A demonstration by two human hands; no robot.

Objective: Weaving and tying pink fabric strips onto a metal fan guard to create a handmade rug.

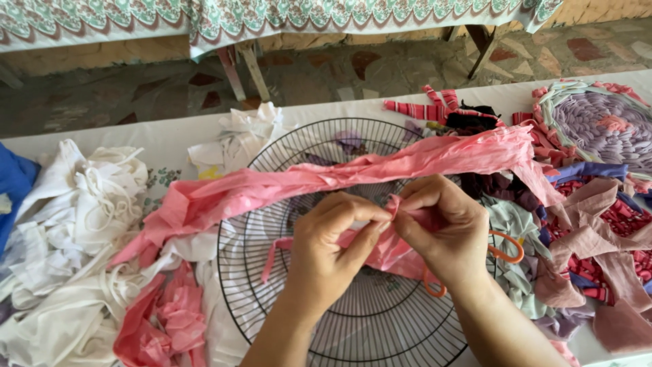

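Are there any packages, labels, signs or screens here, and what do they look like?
None in view: only cloth strips, a round wire grill, orange scissors and a woven mat. Both hands, left and right, pinch a pink strip over the grill.

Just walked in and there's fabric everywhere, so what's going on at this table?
A person is working pink cloth over a round wire grille lying flat on the table. The left hand and right hand pinch a strip of it together at the grille's middle. Orange scissors lie beside the right wrist. White rags are heaped to the left, mixed scraps and a braided round mat to the right.
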